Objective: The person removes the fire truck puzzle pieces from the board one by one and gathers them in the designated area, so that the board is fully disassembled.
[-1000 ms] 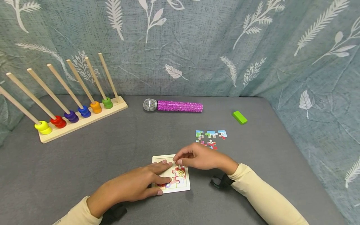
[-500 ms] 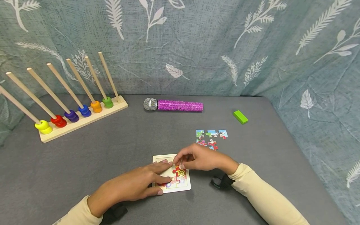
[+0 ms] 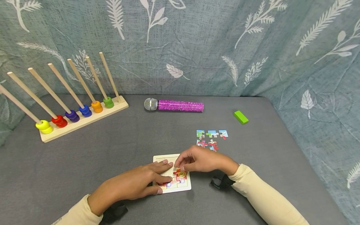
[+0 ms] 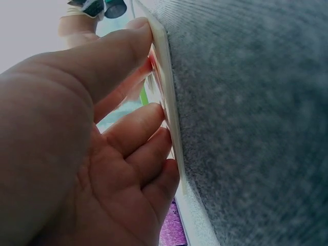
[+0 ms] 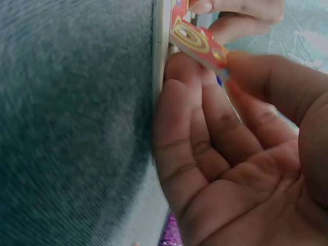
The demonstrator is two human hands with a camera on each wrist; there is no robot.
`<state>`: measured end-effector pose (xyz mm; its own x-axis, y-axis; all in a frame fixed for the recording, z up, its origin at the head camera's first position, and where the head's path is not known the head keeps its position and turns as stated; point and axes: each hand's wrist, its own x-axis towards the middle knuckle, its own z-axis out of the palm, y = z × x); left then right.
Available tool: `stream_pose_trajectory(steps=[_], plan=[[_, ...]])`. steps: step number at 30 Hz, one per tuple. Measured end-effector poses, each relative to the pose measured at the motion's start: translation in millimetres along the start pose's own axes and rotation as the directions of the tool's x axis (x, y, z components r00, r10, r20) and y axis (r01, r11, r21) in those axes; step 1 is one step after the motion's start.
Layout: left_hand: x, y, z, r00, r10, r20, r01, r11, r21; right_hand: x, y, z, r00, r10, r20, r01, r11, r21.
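Note:
A small wooden puzzle tray (image 3: 184, 188) with a pale frame lies on the table. Across its left side rests my left hand (image 3: 137, 182), fingers extended on the board and thumb at the near edge; the left wrist view shows the fingertips against the tray's edge (image 4: 171, 102). My right hand (image 3: 201, 158) is over the tray's far right part. Its thumb and fingers pinch a red jigsaw piece (image 5: 192, 38) with yellow rings, tilted up from the board in the right wrist view. Other pieces lie in the tray, partly hidden by my left hand.
Several loose jigsaw pieces (image 3: 212, 134) lie beyond my right hand. A green block (image 3: 241, 117) is farther right. A glittery purple microphone (image 3: 180, 105) lies at the back, and a wooden peg stand (image 3: 84, 120) with coloured rings stands at the left.
My right hand has shifted slightly toward the near side, and the ringed piece has moved a little with it. The left hand keeps its place on the tray.

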<state>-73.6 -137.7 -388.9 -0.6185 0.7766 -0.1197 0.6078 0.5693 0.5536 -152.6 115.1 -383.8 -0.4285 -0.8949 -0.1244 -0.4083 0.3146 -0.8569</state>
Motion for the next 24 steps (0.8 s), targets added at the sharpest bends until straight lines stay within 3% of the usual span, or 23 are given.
stream_pose_trajectory(steps=[12, 19, 24], plan=[[-1.6, -0.5, 0.9, 1.0, -0.006, -0.002, 0.006, 1.0, -0.002, 1.2, -5.5, 0.9, 1.0, -0.004, 0.001, 0.004, 0.996, -0.093], [-1.2, -0.8, 1.3, 1.0, 0.01, -0.001, -0.01, 1.0, 0.004, 2.1, -8.1, 1.6, 1.0, -0.024, -0.006, 0.023, 0.979, -0.204], [-0.7, -1.1, 0.8, 1.0, 0.014, -0.005, -0.014, 1.0, 0.01, 1.5, -6.6, 1.2, 0.999, -0.051, 0.01, 0.052, 0.979, -0.198]])
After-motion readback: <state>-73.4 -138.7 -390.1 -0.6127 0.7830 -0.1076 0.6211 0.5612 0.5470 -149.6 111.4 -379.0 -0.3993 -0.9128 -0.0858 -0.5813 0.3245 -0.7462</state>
